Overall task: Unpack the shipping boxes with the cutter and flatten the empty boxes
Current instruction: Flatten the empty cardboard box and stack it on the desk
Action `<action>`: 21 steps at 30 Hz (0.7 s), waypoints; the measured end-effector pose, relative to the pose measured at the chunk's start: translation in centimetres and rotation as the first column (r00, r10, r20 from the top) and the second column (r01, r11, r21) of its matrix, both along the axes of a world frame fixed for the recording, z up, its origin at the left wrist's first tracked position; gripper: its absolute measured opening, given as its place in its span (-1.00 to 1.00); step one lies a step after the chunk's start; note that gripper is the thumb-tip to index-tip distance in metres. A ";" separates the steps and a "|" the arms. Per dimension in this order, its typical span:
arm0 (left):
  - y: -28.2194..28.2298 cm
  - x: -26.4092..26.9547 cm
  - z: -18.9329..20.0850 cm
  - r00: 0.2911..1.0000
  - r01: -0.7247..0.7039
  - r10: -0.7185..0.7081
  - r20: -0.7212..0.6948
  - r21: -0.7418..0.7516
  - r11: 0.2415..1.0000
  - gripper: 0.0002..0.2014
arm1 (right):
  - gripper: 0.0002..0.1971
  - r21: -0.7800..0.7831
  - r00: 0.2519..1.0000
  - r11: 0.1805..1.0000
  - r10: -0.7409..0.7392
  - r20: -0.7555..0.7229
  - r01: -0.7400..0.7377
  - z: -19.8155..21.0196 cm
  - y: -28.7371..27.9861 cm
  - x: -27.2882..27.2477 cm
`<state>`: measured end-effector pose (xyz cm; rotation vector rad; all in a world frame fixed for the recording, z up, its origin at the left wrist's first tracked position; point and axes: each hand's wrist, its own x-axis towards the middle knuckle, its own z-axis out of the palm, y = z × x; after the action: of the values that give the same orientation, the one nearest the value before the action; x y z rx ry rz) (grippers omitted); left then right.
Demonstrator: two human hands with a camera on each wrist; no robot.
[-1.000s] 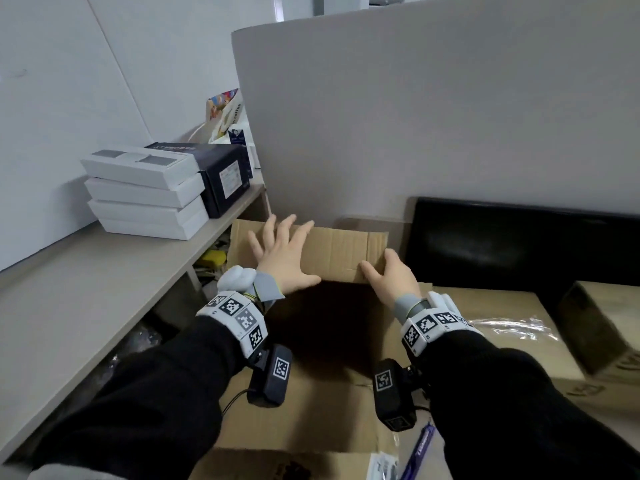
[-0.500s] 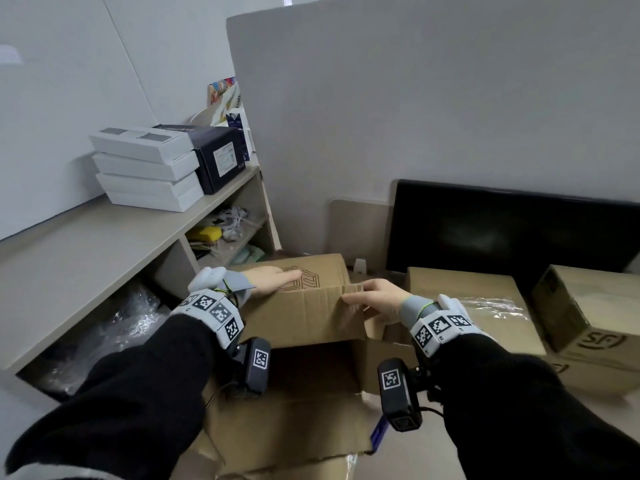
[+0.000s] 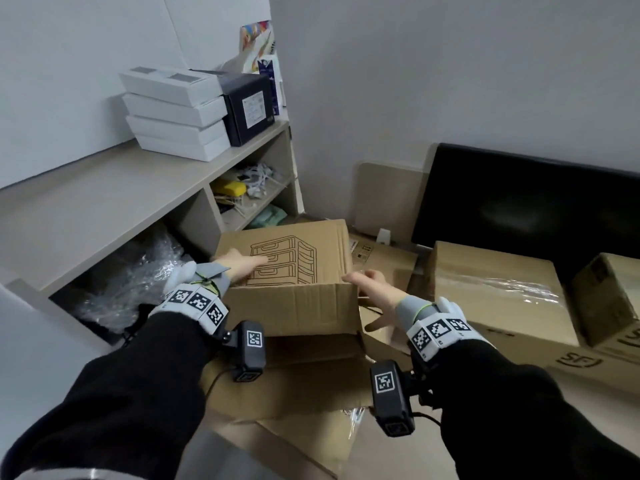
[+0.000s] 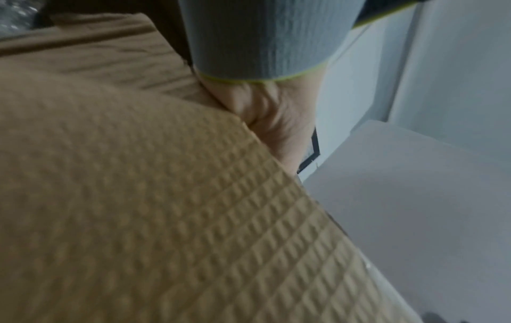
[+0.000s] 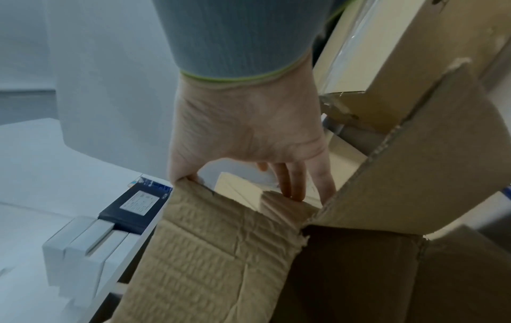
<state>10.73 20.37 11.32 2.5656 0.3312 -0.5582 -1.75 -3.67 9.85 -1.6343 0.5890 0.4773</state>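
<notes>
I saw the open cardboard box (image 3: 298,268) on the floor below the shelf unit (image 3: 104,202). My left hand (image 3: 242,266) lay flat, fingers straight, on its printed far panel; my right hand (image 3: 372,289) pinched the panel's right corner. Taped boxes (image 3: 491,282) sat right.

The open box (image 3: 294,306) sits at the centre, its printed flap (image 3: 287,258) folded away toward 12 o'clock. The left hand (image 3: 242,266) lies on that flap at 11 o'clock; the right hand (image 3: 370,289) is at the box's corner at 1 o'clock. Sealed boxes (image 3: 495,289) stand at 3 o'clock before a monitor (image 3: 526,209). At 10 o'clock, stacked cartons (image 3: 176,112) rest on a shelf unit (image 3: 104,202).
</notes>
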 end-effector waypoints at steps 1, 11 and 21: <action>0.4 0.2 -0.2 0.999 -0.054 0.054 0.000 -0.026 0.998 -0.05 | -0.17 -0.012 1.000 1.000 0.017 -0.009 -0.017 -0.1 0.2 0.1; -0.6 -1.2 1.8 0.936 -0.319 0.349 0.046 -0.306 0.897 -0.10 | -0.56 -0.081 0.999 0.996 0.045 -0.023 -0.046 2.9 0.1 0.2; -2.2 -0.3 9.2 0.880 -0.008 0.354 0.316 -0.736 0.677 0.21 | -0.23 -0.546 0.959 0.831 0.062 0.276 0.103 10.8 -3.7 -0.1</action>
<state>10.45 18.16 20.53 1.7688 0.1596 0.0121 -1.87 -7.38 20.62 -2.2057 0.5560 0.0348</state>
